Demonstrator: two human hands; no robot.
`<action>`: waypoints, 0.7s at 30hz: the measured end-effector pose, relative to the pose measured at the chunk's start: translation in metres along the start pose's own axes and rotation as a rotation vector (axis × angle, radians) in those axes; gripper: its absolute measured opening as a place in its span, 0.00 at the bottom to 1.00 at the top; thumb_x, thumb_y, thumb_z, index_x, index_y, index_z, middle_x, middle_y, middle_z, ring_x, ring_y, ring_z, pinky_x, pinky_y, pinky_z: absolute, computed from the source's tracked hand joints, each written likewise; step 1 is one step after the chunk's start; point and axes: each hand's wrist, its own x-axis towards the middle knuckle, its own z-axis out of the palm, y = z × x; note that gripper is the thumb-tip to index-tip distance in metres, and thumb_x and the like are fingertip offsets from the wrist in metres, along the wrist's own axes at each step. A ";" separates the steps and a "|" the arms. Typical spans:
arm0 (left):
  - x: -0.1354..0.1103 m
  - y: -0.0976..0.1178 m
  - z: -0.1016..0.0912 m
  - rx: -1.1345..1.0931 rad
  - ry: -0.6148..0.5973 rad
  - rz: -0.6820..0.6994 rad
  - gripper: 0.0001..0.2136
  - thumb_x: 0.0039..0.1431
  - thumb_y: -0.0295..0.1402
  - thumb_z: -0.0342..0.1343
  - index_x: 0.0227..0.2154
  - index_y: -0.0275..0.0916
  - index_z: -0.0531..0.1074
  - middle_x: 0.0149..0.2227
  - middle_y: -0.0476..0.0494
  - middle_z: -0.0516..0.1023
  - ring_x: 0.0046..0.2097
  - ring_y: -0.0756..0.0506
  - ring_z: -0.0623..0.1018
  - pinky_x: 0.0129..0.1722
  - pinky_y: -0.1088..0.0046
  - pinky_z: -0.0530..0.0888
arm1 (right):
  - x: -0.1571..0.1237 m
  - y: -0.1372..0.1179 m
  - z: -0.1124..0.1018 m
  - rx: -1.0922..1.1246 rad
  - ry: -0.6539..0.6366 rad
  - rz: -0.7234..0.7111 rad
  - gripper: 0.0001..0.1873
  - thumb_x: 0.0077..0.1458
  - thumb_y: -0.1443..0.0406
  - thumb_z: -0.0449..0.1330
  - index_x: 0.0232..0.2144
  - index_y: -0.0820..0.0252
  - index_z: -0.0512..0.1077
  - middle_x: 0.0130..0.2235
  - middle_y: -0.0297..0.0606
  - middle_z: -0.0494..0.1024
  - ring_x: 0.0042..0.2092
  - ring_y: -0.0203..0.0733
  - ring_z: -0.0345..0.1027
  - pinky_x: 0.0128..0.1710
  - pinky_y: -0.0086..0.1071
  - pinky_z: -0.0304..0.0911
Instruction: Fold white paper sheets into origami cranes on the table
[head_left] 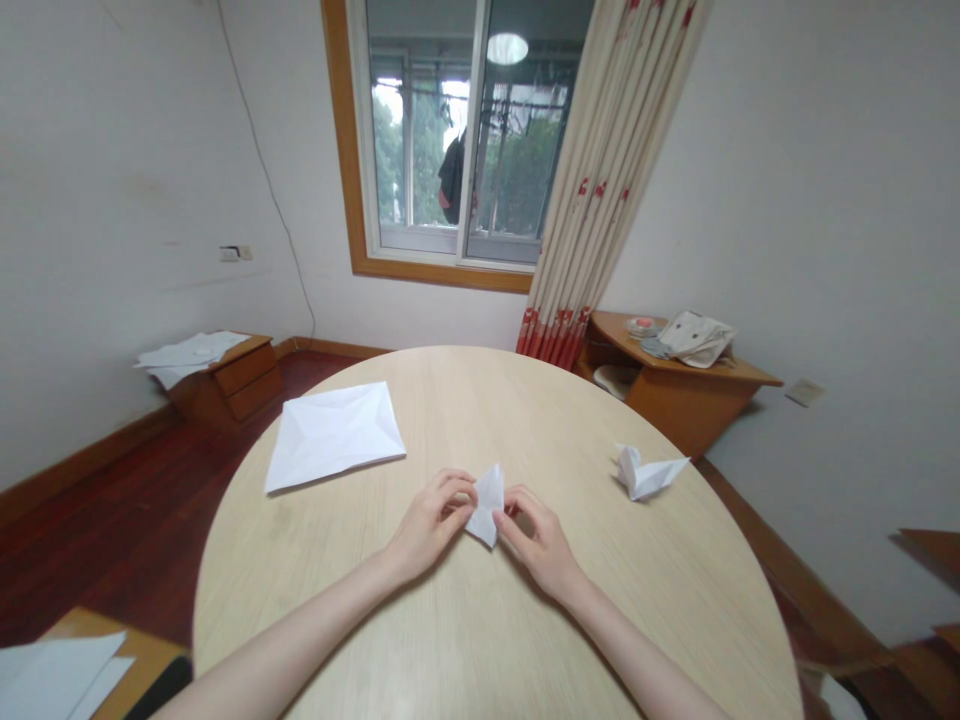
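A small folded piece of white paper (pixel 489 505) is held between my two hands, just above the middle of the round table. My left hand (pixel 433 517) pinches its left edge between thumb and fingers. On the opposite edge, my right hand (pixel 541 535) grips it with thumb and curled fingers. The paper comes to a point at the top and another at the bottom; its finer folds are too small to make out. To the right on the table sits a folded paper crane (pixel 646 476), apart from both hands.
A stack of white paper sheets (pixel 337 435) lies at the table's left. The round wooden table (pixel 465 640) has its curved edge all around. Behind it, a corner cabinet (pixel 675 395) carries a cloth bag (pixel 697 338); a small drawer cabinet (pixel 247 380) with papers stands back left.
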 end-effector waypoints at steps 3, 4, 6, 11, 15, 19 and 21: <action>-0.002 0.000 0.001 0.033 0.005 0.010 0.06 0.61 0.31 0.51 0.37 0.40 0.73 0.50 0.41 0.64 0.47 0.45 0.72 0.43 0.70 0.73 | -0.001 -0.002 0.001 0.016 -0.004 0.001 0.07 0.60 0.61 0.54 0.36 0.57 0.69 0.35 0.36 0.74 0.36 0.39 0.67 0.37 0.31 0.63; -0.002 0.000 0.002 0.045 0.012 0.013 0.07 0.61 0.31 0.52 0.38 0.41 0.73 0.50 0.41 0.63 0.48 0.44 0.71 0.44 0.69 0.73 | -0.001 -0.003 0.001 0.021 -0.007 0.004 0.07 0.60 0.61 0.54 0.36 0.57 0.69 0.36 0.36 0.74 0.36 0.38 0.67 0.37 0.31 0.64; -0.003 0.002 0.002 0.073 0.029 0.018 0.07 0.61 0.33 0.52 0.39 0.42 0.74 0.49 0.41 0.62 0.48 0.44 0.70 0.45 0.68 0.73 | -0.002 -0.003 0.002 0.026 -0.023 0.001 0.07 0.60 0.62 0.54 0.38 0.57 0.68 0.37 0.37 0.74 0.37 0.38 0.68 0.37 0.31 0.64; -0.004 0.011 0.005 0.055 0.022 0.015 0.08 0.62 0.34 0.52 0.38 0.40 0.74 0.44 0.42 0.67 0.44 0.45 0.72 0.46 0.67 0.71 | -0.005 -0.001 0.003 0.028 -0.033 0.008 0.08 0.60 0.62 0.54 0.42 0.57 0.65 0.38 0.38 0.74 0.37 0.38 0.68 0.38 0.32 0.65; -0.004 0.014 0.007 0.004 0.038 0.006 0.08 0.62 0.35 0.52 0.36 0.39 0.75 0.43 0.41 0.71 0.47 0.44 0.72 0.49 0.67 0.70 | -0.006 0.000 0.004 0.040 -0.070 0.020 0.11 0.60 0.62 0.54 0.45 0.56 0.63 0.39 0.38 0.73 0.37 0.38 0.67 0.38 0.33 0.65; -0.003 0.012 0.007 -0.047 0.055 -0.019 0.08 0.61 0.36 0.53 0.36 0.38 0.75 0.43 0.40 0.74 0.47 0.43 0.74 0.47 0.67 0.71 | -0.007 -0.002 0.004 0.066 -0.111 0.031 0.11 0.60 0.61 0.55 0.45 0.55 0.63 0.39 0.37 0.72 0.36 0.38 0.67 0.39 0.34 0.65; -0.003 0.011 0.007 -0.075 0.055 -0.042 0.09 0.61 0.36 0.53 0.36 0.38 0.75 0.43 0.40 0.75 0.46 0.43 0.75 0.46 0.68 0.72 | -0.007 -0.003 0.003 0.079 -0.125 0.034 0.11 0.61 0.60 0.53 0.45 0.55 0.63 0.40 0.38 0.72 0.38 0.39 0.68 0.40 0.34 0.65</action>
